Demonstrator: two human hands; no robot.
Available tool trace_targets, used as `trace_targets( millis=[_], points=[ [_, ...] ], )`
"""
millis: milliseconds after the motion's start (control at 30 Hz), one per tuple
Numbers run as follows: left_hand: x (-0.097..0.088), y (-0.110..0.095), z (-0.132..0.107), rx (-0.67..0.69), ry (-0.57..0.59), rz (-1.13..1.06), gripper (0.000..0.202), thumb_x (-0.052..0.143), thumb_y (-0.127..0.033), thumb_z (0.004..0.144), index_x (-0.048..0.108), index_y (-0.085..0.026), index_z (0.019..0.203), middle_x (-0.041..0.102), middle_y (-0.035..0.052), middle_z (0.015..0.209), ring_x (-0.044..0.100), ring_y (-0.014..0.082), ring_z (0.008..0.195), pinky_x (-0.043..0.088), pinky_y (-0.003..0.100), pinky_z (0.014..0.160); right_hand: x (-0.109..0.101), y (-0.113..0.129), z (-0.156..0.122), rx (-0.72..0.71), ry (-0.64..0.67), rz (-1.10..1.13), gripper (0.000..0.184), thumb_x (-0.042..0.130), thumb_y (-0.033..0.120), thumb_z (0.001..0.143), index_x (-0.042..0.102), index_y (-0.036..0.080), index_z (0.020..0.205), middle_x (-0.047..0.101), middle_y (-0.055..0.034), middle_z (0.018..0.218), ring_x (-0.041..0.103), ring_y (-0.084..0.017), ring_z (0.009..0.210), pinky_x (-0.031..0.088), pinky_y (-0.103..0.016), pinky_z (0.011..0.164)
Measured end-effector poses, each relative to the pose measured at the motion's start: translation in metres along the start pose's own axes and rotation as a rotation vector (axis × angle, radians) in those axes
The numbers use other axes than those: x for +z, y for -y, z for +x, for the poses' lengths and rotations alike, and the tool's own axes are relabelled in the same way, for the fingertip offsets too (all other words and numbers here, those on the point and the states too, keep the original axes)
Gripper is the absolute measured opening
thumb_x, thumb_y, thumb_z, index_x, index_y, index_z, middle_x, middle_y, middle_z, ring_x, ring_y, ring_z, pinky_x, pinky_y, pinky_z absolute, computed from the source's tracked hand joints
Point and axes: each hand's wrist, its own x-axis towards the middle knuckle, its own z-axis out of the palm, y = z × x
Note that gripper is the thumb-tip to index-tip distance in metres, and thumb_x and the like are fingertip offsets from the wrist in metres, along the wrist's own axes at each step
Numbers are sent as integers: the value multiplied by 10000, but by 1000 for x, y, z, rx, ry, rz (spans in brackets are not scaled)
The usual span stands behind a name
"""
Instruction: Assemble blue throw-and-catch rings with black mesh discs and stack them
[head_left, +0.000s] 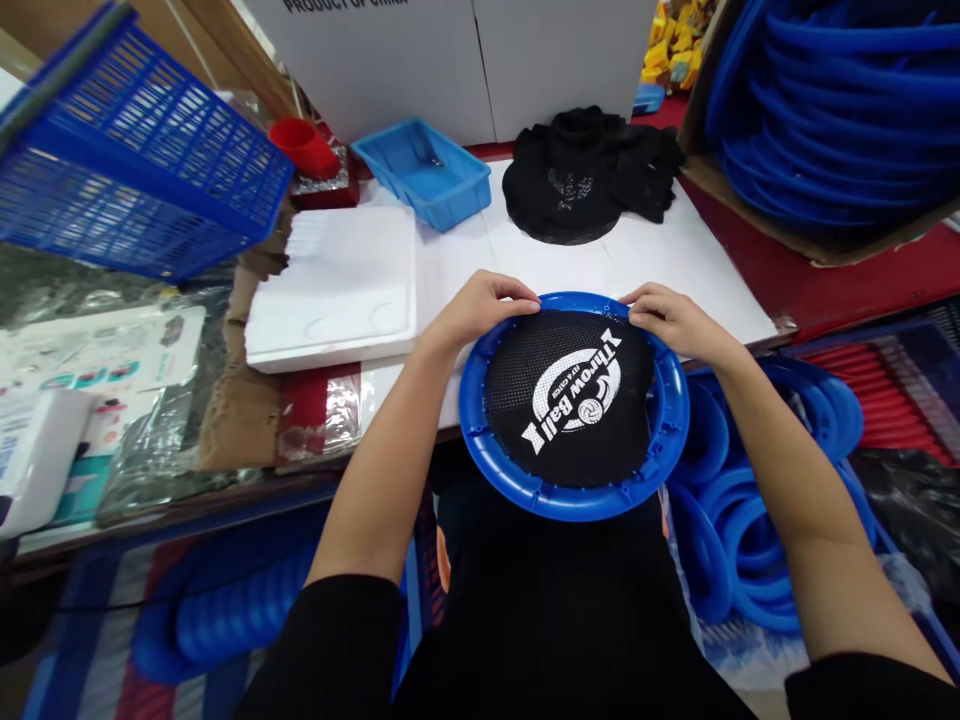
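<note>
With thumbs and fingers, our left hand (491,303) and right hand (673,318) pinch the far rim of the blue ring (472,415); the black mesh (517,370) (lettered "Throw Ball") spreads inside, on our side.

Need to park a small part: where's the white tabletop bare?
Bare white tabletop shows between the black mesh pile and right hand, and between the light-blue tray and left hand. Crowded: left, by the foam block; near middle, by the blue-framed Throw Ball disc.
</note>
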Motion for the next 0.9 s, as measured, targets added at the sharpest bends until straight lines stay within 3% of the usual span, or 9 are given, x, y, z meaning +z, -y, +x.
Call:
trace_targets(
  millis=[233, 400, 533, 600, 667, 733, 833, 900],
  points=[
    [-8, 3, -3, 11, 91, -51, 275, 874, -385, 809, 864, -211, 1022, 831, 89, 1064, 752, 239, 1045, 590, 411, 1021, 6, -8, 2, -18, -33, -15, 230, 624, 391, 1019, 767, 257, 899, 724, -99, 1227, 676, -318, 1143, 553, -543, 1061],
    [-5, -3, -6, 45, 104, -33, 230, 834, -385, 844, 851, -195, 973, 821, 83, 1029, 742, 236, 1025, 580, 413, 1030, 15, -9, -2, -57, -86, -19, 247, 604, 392, 1033, 779, 264, 915, 727, -107, 1258, 676, -332, 1155, 541, -565, 1068],
    [-1, -11, -8, 91, 106, 21, 271, 802, -445, 870, 833, -198, 978, 769, 88, 1059, 709, 230, 1001, 585, 415, 1000, 11, -12, -5, 2, -71, 17, 239, 640, 425, 1003, 763, 253, 891, 727, -92, 1335, 692, -312, 1083, 568, -548, 1011],
    [0, -14, -9, 144, 124, 89, 282, 813, -480, 862, 830, -214, 953, 714, 87, 1147, 677, 236, 1066, 560, 430, 1055, 6, -11, -6, 42, -34, 71, 250, 657, 450, 987, 759, 246, 883, 738, -90, 1320, 701, -311, 1088, 578, -539, 1008],
    [0, -15, -10, 193, 189, 155, 292, 839, -509, 842, 831, -228, 918, 655, 86, 1243, 640, 256, 1170, 511, 450, 1139, 5, -7, -7, 51, 0, 95, 254, 650, 464, 996, 771, 248, 942, 746, -91, 1313, 693, -330, 1180, 562, -555, 1072],
    [1, -13, -11, 230, 251, 215, 309, 859, -536, 831, 838, -238, 906, 618, 88, 1301, 613, 278, 1242, 478, 462, 1182, 8, 0, -10, 0, 32, 33, 259, 636, 465, 1020, 785, 258, 1064, 695, -99, 1438, 629, -357, 1348, 492, -596, 1187],
    [4, -10, -12, 291, 252, 333, 353, 859, -582, 837, 846, -247, 944, 598, 98, 1339, 603, 299, 1269, 494, 469, 1162, 20, 8, -14, -94, 66, -132, 323, 621, 454, 1043, 766, 289, 1280, 500, -86, 1679, 459, -400, 1543, 354, -670, 1298],
    [6, -11, -13, 325, 236, 424, 393, 840, -608, 854, 841, -243, 998, 591, 110, 1361, 597, 311, 1276, 502, 481, 1153, 27, 10, -16, -100, 78, -201, 402, 599, 446, 1052, 707, 315, 1416, 430, -70, 1734, 394, -418, 1587, 316, -702, 1316]
  ],
)
